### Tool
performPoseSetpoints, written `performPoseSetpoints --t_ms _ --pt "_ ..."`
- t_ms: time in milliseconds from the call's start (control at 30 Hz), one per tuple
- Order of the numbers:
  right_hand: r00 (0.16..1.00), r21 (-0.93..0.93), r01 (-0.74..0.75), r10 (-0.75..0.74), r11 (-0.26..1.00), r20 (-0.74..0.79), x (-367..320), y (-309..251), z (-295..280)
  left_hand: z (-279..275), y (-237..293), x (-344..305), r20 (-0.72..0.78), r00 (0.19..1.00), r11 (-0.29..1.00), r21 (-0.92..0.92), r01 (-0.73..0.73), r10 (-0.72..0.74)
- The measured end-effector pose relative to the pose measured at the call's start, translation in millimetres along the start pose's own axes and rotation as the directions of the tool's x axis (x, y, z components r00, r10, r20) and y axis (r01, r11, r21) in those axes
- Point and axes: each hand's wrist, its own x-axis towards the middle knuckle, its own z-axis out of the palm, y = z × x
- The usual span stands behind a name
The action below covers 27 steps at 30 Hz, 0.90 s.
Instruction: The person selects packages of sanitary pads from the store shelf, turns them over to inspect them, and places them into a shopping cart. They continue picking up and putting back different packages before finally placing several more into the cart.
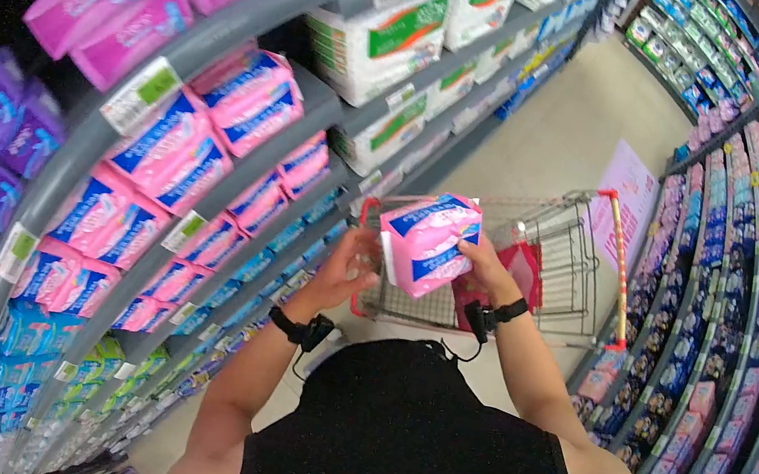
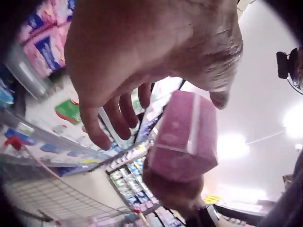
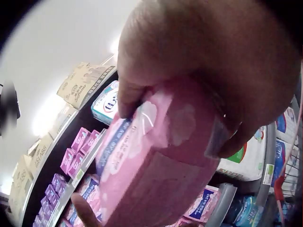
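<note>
A pink and blue pack of sanitary pads point(image 1: 430, 241) is held up in front of the person's body, above the shopping cart's basket. My right hand point(image 1: 493, 272) grips it from the right side, the thumb lying over the printed face; in the right wrist view the fingers of this hand point(image 3: 203, 42) wrap one end of the pack point(image 3: 156, 175). Just left of the pack is my left hand point(image 1: 349, 267), its fingers spread and loosely bent around nothing. The left wrist view shows a gap between this hand point(image 2: 156, 52) and the pack point(image 2: 182, 127).
A wire shopping cart point(image 1: 583, 291) with red corners stands ahead, a red item point(image 1: 521, 270) inside it. Shelves point(image 1: 321, 110) of matching pink packs point(image 1: 173, 150) and white packs point(image 1: 389, 41) line the left. Another stocked shelf point(image 1: 714, 296) runs along the right.
</note>
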Motion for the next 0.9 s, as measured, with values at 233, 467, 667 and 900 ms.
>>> performPoseSetpoints --t_ms 233,467,667,900 --pt "0.958 -0.391 0.14 -0.225 0.91 -0.179 -31.2 4.5 2.8 68.1 27.4 69.6 -0.111 0.99 0.993 0.085 -0.082 0.092" --pt "0.977 -0.359 0.119 -0.045 0.926 0.208 -35.3 6.2 23.3 68.2 72.0 114.0 -0.261 0.932 0.943 -0.151 -0.297 0.252" --pt "0.947 -0.464 0.217 -0.069 0.859 0.315 -7.7 18.0 97.4 86.1 98.0 131.8 -0.339 0.858 0.898 -0.074 -0.433 0.386" --pt "0.931 -0.474 0.253 -0.08 0.843 0.356 -9.2 39.3 111.6 71.0 108.1 113.4 -0.417 0.771 0.867 0.096 -0.49 0.482"
